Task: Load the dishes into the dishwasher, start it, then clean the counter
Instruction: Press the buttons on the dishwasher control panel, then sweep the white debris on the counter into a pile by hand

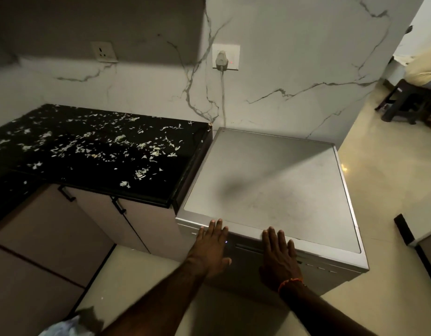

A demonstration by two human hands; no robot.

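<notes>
From the head view I have both hands flat on the dishwasher (270,190), fingers straight; the left hand (213,246) and right hand (280,253) press the top front edge of its closed door, gripping nothing; I judge loading done and the machine closing or starting, since a small light (226,242) glows on the panel; next I must find the start control, then clear the pale scraps (141,146) off the black counter (185,166), which butts against the dishwasher's left side; open floor (391,190) lies to the right.
</notes>
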